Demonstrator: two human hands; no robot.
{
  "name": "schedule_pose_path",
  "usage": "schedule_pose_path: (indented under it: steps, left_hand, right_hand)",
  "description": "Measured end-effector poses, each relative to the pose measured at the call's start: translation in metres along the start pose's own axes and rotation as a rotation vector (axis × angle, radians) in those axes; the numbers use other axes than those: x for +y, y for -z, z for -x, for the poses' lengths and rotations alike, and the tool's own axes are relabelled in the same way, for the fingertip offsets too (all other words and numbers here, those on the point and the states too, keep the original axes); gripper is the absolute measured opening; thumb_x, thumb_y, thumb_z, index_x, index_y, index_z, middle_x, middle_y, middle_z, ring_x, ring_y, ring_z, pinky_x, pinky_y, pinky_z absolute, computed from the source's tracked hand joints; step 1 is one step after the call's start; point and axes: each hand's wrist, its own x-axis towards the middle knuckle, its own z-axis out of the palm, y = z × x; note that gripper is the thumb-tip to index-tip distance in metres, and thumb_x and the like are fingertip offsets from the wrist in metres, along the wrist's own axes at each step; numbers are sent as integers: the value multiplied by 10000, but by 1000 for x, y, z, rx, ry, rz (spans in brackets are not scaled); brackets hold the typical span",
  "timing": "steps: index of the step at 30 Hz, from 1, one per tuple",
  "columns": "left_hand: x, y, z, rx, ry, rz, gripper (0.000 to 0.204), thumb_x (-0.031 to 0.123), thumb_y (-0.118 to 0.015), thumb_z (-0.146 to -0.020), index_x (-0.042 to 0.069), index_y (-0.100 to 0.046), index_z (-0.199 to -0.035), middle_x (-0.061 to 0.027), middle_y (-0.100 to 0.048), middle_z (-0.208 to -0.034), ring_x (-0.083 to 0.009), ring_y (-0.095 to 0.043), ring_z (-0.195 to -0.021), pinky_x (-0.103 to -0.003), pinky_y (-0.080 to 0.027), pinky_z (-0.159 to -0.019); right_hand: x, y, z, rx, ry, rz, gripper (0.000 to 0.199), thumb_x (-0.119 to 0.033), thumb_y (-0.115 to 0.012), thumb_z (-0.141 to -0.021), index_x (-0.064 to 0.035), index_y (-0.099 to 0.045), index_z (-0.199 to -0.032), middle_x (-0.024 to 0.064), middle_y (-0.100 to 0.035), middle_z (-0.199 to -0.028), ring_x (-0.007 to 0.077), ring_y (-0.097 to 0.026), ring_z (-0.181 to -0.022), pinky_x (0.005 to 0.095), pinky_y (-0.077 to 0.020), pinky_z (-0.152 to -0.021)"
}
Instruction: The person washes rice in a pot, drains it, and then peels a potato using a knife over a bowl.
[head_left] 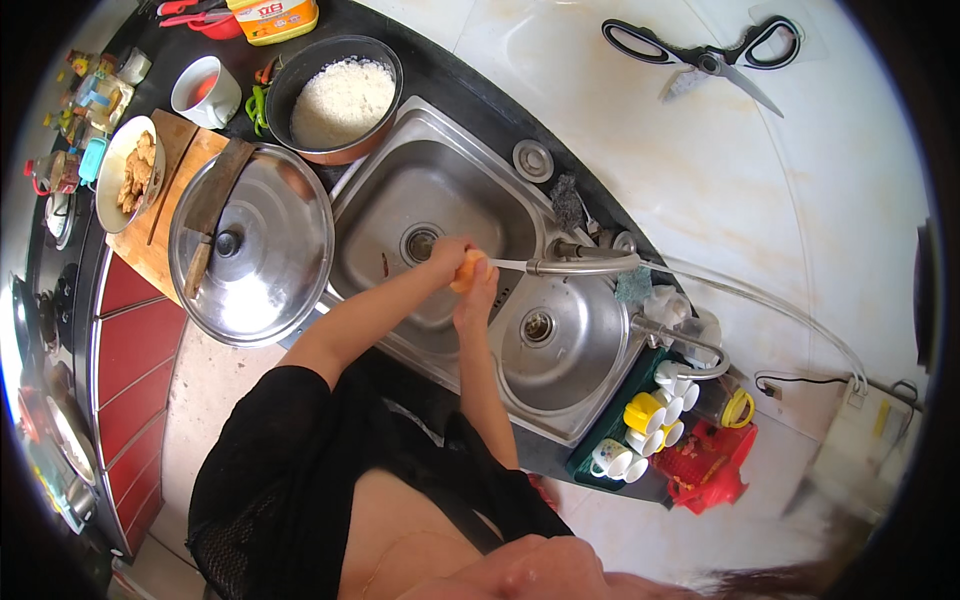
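Note:
Over the larger sink basin (375, 210), my left hand (449, 255) and my right hand (478, 298) are closed together around a smooth orange piece of food (467, 272). It may be a carrot, but my fingers cover too much of it to be sure. Water runs onto it from the metal faucet (590, 265), whose spout ends just right of my hands. Below them, the basin's drain (420, 242) is partly visible, and a small reddish-brown scrap (385, 264) lies on the basin floor.
Left of the sink, a cleaver (218, 190) rests on a big metal lid (290, 235). Behind stand a pot of white rice (343, 103), a mug (206, 92) and a bowl of ginger-like pieces (137, 172). Several cups (645, 411) fill a green tray at right, beside the smaller basin (565, 370).

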Motion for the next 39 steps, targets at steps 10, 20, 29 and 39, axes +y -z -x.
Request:
schedule_pose_path:
  steps: [10,20,29,39]
  left_hand:
    - [-22,-33,27,43,-746,-289,391,367,-442,-856,33,-508,-1048,-112,-563,-963,-224,-560,-855,-327,-467,-698]
    - [-31,-15,-55,-433,270,537,406,354,-273,-908,29,-473,-1047,-150,-535,-1026,-256,-564,-888,-373,-471,-778]
    - [0,-32,27,-566,212,530,327,381,-457,-852,95,-466,-1010,-56,-546,-953,-226,-558,-868,-393,-478,-733]
    - [-27,48,63,-73,-331,-604,787,236,-795,-482,20,-315,-1067,-142,-478,-966,-227,-494,-890,-324,-418,-779]
  right_hand:
    - [-9,24,-54,-24,150,215,288,-218,-450,-863,-28,-449,-1078,86,-507,-1031,204,-514,-930,294,-430,-785]
    - [-25,12,-34,-50,-45,-13,254,-216,-521,-828,-62,-451,-1019,82,-516,-1033,189,-519,-896,284,-434,-762]
    - [-41,50,-64,-158,347,636,220,-193,-505,-832,-15,-490,-959,99,-507,-963,202,-498,-856,311,-403,-799]
    - [-90,141,-85,217,955,1464,389,-147,-593,-765,50,-483,-1082,210,-536,-1041,364,-489,-970,415,-361,-855]
